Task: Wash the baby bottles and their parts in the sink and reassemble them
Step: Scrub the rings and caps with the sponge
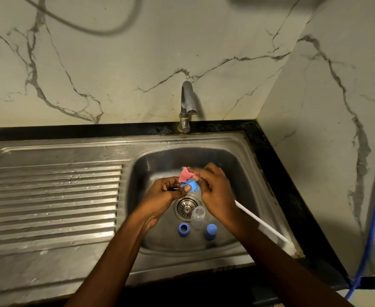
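You are working over the stainless steel sink point(215, 140) set into the black table point(288, 196). Its ribbed steel drainboard point(49, 196) on your left carries no bottle part that I can see. The curved metal tap point(187, 103) above the basin shows no stream of water.

Your left grip point(164, 196) is closed round a small round blue plastic bottle part point(193, 185), pinched between thumb and fingers just above the round metal drain strainer point(186, 207). Your right grip point(213, 187) pinches a ragged pink scrubbing piece point(184, 175) against that blue part. It may be cloth or sponge, but the view is too soft there to say.

A long white stick-like handle point(261, 224) leans out of the basin over the right rim, passing under your right wrist.

Three more pieces lie on the basin floor nearer you:
- a clear plastic baby bottle body point(198, 217) on its side beside the strainer
- a blue plastic ring point(183, 229) to its left
- a blue plastic cap point(211, 231) to its right

None of them is joined to another.

I judge you to be in the scrubbing stage, with one part in hand. I cannot tell whether the three loose pieces have been washed. Rinsing looks still to come, and no reassembly has begun.
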